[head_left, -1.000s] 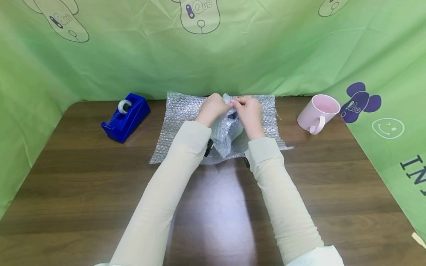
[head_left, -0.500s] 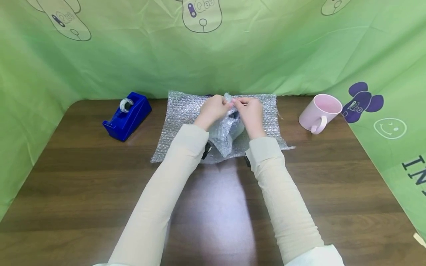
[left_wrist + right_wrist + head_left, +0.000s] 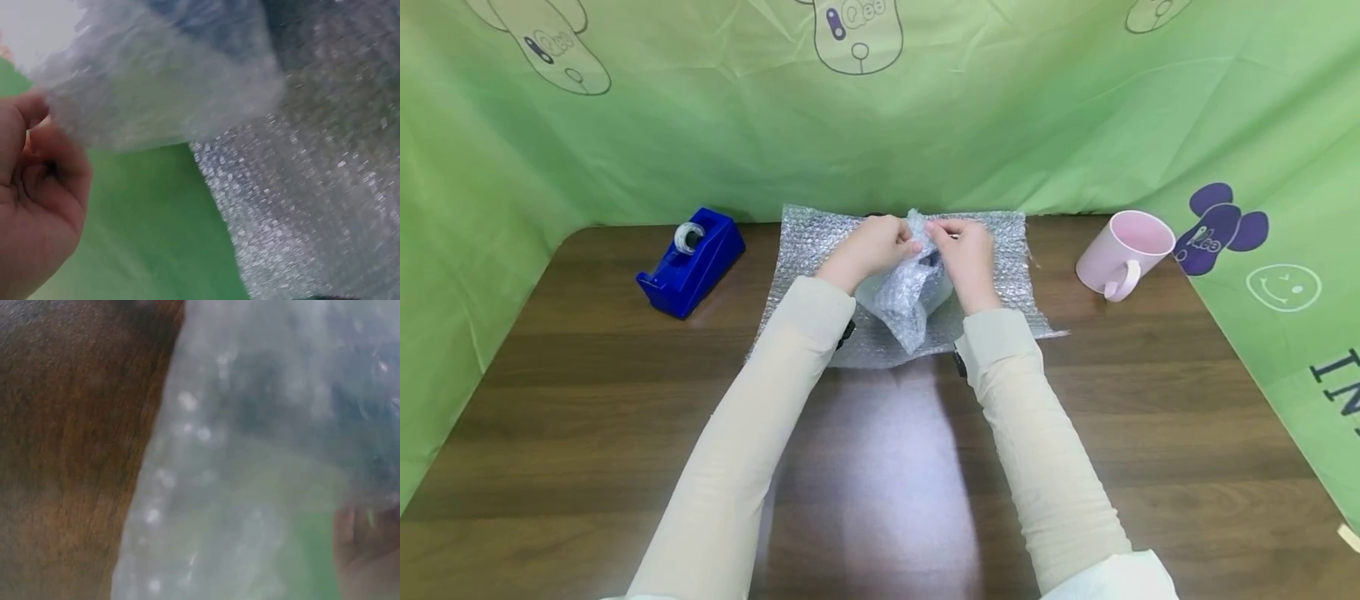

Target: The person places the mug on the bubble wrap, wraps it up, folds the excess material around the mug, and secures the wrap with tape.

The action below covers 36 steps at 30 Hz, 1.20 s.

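A clear bubble wrap sheet lies at the back middle of the table, its center gathered up in a crumpled peak. The left hand pinches the gathered wrap from the left, fingers curled. From the other side the right hand pinches the top of the same peak between thumb and forefinger. The left wrist view shows the left hand at the edge of a raised translucent flap. Through blurred plastic in the right wrist view, part of the right hand appears.
A blue tape dispenser with a roll of clear tape stands to the left on the brown wooden table. To the right is a pink mug, handle toward the front. A green printed cloth hangs behind and beside the table.
The left hand has shifted slightly left and its forearm has swung outward, widening the gap to the right hand. The right hand stays nearly in place on the bubble wrap.
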Available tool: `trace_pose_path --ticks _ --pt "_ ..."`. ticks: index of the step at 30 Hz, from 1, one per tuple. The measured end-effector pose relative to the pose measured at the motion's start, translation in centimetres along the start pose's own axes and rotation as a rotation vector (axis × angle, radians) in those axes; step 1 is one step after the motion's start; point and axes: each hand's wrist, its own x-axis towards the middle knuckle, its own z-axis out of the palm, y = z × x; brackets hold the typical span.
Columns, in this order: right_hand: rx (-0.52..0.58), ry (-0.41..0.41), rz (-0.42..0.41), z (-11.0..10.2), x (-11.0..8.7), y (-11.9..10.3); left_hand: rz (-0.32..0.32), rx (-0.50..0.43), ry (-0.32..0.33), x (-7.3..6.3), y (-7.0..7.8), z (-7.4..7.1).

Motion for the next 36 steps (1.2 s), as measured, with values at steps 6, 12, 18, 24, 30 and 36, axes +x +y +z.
trace_pose_path --ticks 6,12,18,24,30,36 --pt "0.015 -0.015 0.002 0.3 -0.1 -0.3 -0.026 0.023 0.018 -0.1 -0.5 0.6" --pt "0.018 -0.015 0.013 0.4 -0.1 -0.3 0.035 -0.072 0.016 -0.8 -1.2 0.8" --pt "0.024 -0.021 0.022 0.3 -0.1 -0.2 0.078 -0.348 -0.086 -1.4 -2.4 0.8" --pt "0.003 -0.005 0.017 0.0 0.0 -0.2 0.078 -0.388 -0.052 -1.1 -2.1 1.2" --pt "-0.062 0.009 -0.001 -0.2 -0.2 -0.4 0.034 -0.317 0.031 -1.4 -1.3 1.5" --pt "-0.202 -0.004 -0.026 -0.1 -0.3 -1.0 -0.087 -0.275 0.213 -2.1 -0.6 2.2"
